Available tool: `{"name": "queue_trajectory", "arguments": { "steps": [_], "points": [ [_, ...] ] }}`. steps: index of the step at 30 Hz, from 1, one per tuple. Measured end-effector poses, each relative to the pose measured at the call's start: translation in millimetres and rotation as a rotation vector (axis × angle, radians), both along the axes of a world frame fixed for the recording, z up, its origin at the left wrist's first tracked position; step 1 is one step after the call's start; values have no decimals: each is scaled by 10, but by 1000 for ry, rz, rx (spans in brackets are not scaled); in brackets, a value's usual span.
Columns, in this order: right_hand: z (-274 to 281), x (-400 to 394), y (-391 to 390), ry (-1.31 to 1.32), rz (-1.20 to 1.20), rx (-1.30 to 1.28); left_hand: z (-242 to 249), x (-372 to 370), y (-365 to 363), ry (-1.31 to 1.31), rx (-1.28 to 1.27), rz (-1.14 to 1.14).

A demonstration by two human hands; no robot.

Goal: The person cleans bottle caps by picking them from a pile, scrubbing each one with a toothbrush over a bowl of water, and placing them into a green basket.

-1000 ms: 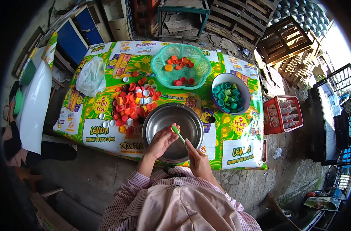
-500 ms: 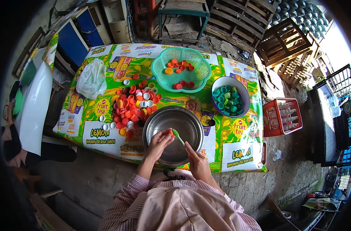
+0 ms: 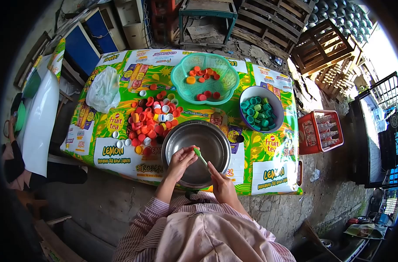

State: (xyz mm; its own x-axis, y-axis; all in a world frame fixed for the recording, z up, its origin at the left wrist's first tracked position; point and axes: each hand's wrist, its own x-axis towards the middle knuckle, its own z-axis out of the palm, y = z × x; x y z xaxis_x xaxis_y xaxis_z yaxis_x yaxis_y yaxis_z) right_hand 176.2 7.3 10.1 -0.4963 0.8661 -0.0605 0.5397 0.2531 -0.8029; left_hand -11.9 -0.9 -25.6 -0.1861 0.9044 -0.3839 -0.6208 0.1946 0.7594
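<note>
Over the steel bowl [image 3: 170, 137], my left hand [image 3: 181, 161] pinches a small red bottle cap, now mostly hidden by the fingers. My right hand [image 3: 223, 185] is closed around a slim light-green tool [image 3: 201, 156], whose exact kind I cannot make out. The tool's broader green end touches or nearly touches the left fingertips. Left of the bowl lies a loose pile of bottle caps [image 3: 151, 124], mostly red and orange, with some white and yellow. The visible inside of the steel bowl shows bare metal.
A turquoise plastic basket [image 3: 179, 89] holds several red caps and an orange one. At its right, a white bowl with a dark rim [image 3: 279, 109] holds green caps. A plastic bag [image 3: 103, 89] lies left. A red crate [image 3: 310, 133] of bottles stands right. Another person's arm [image 3: 12, 131] shows far left.
The cap in my left hand has gone mostly out of sight behind the fingers. The green tool has shifted slightly left and down at its tip; both hands stay over the bowl.
</note>
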Motion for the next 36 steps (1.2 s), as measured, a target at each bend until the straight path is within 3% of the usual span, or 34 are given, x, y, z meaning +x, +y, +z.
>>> {"name": "queue_trajectory", "arguments": {
  "steps": [5,8,10,17,26,36],
  "points": [
    [67,3,19,-22,-43,-24,-88,-21,-15,-4,-11,2],
    [40,16,-18,22,62,-52,-74,-25,-21,-28,3,-14],
    [136,19,28,-64,-61,-5,17,-23,-13,-10,8,-36],
    [444,151,56,169,-50,16,159,-127,-28,-263,208,-99],
    [510,114,0,151,-29,-23,314,-61,-21,-138,275,-67],
    [471,41,-46,137,-5,117,388,-61,-38,68,269,-50]
  ]
}}
